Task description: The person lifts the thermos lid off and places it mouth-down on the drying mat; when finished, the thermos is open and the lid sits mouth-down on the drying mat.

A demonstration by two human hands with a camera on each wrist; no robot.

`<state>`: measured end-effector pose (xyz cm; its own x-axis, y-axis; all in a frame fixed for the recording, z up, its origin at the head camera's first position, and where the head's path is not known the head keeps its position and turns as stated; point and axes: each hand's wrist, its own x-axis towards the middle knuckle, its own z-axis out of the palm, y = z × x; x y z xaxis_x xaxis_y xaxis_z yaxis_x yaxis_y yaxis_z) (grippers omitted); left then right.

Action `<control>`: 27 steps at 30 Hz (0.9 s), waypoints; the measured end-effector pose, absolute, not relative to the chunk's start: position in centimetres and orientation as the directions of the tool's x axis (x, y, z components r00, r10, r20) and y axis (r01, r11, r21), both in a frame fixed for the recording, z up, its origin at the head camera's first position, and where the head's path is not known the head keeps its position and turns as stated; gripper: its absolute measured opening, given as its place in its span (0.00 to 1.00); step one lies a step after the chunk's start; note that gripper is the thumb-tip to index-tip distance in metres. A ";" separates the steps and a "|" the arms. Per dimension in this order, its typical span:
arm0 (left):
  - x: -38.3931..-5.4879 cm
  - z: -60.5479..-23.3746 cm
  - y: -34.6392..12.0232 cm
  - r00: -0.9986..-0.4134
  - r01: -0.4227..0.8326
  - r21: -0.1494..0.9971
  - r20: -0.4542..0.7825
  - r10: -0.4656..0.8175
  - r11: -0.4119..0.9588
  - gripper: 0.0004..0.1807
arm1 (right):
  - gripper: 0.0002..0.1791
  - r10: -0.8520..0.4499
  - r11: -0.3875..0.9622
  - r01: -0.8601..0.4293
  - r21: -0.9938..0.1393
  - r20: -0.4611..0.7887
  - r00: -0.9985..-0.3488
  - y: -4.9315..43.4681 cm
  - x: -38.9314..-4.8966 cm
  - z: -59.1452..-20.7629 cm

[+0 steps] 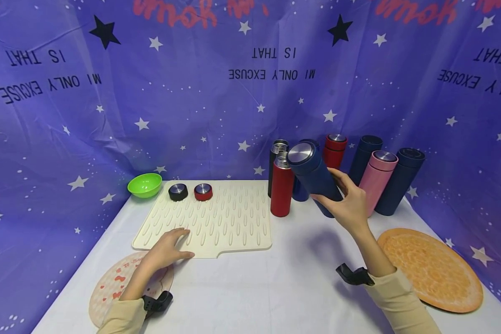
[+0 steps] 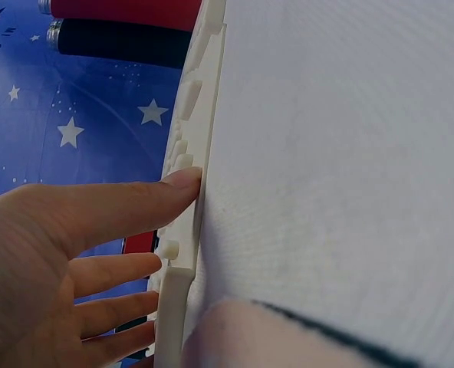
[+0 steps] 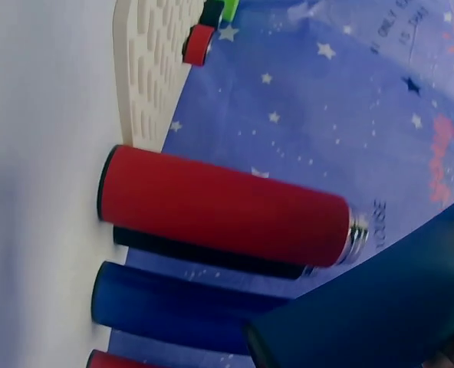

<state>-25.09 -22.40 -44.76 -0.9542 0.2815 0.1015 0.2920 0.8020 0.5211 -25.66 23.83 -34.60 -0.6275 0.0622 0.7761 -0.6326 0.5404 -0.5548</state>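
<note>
My right hand [image 1: 348, 202] grips a dark blue thermos [image 1: 315, 174] with a silver-topped lid, tilted and raised over the table. In the right wrist view the thermos [image 3: 380, 299] slants across the lower right corner. My left hand [image 1: 170, 248] rests at the front edge of a cream ridged drying mat [image 1: 234, 222], fingers spread, the thumb along the rim in the left wrist view. On the mat's back part sit a black lid [image 1: 178, 192] and a red lid [image 1: 203, 192]. A red thermos [image 1: 281, 190] and a black thermos [image 1: 271, 171], both lidless, stand right of the mat.
Behind the held thermos stand a blue thermos [image 1: 300, 188] and a lidded red one [image 1: 335, 153]. Farther right are a pink thermos [image 1: 379, 183] and dark blue ones [image 1: 401, 183]. A green bowl [image 1: 145, 185], a pink round mat [image 1: 108, 283] and an orange round board [image 1: 434, 269] lie around.
</note>
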 end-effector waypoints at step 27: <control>-25.1 -42.2 -18.5 -0.840 0.537 0.509 0.394 0.373 0.672 0.38 | 0.42 -0.317 0.537 -0.739 -0.407 0.714 -0.624 18.7 -23.3 -36.7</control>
<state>-25.06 -18.55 -42.23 -0.8401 0.3727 0.3941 0.5372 0.6722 0.5095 -23.27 18.68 -36.69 -0.6239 -0.3175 0.7141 -0.7390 0.5367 -0.4071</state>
